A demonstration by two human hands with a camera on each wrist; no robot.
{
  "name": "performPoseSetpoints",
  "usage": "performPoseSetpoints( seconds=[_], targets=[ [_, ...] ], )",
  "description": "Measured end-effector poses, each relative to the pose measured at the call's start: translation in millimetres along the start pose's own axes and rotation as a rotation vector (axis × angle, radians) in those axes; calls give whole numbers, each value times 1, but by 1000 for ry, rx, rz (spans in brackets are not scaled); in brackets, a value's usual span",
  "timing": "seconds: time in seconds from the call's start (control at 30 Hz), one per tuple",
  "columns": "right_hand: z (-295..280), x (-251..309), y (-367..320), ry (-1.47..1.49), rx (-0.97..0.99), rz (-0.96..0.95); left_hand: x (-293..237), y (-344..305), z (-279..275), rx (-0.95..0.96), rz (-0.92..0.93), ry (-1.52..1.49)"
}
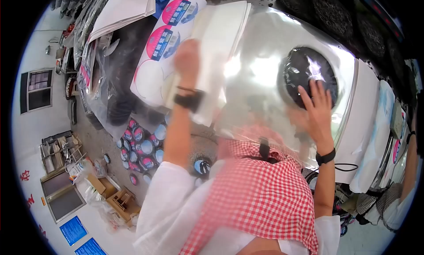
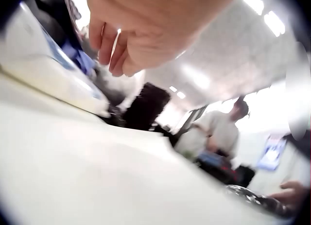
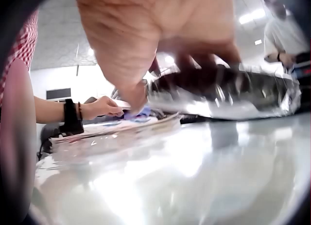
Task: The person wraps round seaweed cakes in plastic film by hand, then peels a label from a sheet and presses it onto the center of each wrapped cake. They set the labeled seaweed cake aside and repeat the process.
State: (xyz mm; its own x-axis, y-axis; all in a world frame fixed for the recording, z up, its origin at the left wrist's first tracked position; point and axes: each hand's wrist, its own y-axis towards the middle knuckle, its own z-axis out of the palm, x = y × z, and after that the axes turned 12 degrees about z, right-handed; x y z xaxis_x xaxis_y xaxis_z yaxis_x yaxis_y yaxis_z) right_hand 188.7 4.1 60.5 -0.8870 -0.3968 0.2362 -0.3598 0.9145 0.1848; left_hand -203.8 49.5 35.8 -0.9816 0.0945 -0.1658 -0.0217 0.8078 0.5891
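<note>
My right hand rests its spread fingertips on the near part of a dark round seaweed cake in clear shiny wrapping. That cake lies on a large glossy plastic sheet. Seen from the right wrist, the hand arches over the near edge of the wrapped cake, thumb pointing down. My left hand, blurred, is over a stack of white sheets beside printed bags with pink circles. The left wrist view shows that hand with loosely bent fingers above the white surface, nothing visible in them.
More dark round cakes lie along the far edge. A pile of papers and clear plastic bags stand at the left. White packaging lies to the right. Another person stands across from me.
</note>
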Motion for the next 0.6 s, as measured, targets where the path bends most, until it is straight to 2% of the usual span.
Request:
performPoseSetpoints(
  seconds=[0.03, 0.07, 0.17, 0.3, 0.33, 0.47, 0.57, 0.6],
  targets=[
    [14, 2, -8, 38, 204, 91, 36, -6, 1, 16, 16, 220],
    [21, 2, -12, 18, 172, 81, 63, -15, 5, -91, 99, 231],
    [31, 4, -15, -26, 127, 66, 82, -28, 7, -15, 86, 132],
    [30, 8, -15, -33, 135, 87, 89, -26, 7, 29, 60, 184],
    [32, 8, -15, -28, 126, 84, 99, -24, 8, -7, 144, 215],
    [27, 10, -13, 12, 134, 82, 115, -5, -11, 74, -245, -112],
    [28, 11, -14, 23, 142, 79, 174, -2, -6, 93, -456, -270],
    [27, 9, -14, 19, 148, 75, 183, 0, -12, 55, -651, -574]
  ],
)
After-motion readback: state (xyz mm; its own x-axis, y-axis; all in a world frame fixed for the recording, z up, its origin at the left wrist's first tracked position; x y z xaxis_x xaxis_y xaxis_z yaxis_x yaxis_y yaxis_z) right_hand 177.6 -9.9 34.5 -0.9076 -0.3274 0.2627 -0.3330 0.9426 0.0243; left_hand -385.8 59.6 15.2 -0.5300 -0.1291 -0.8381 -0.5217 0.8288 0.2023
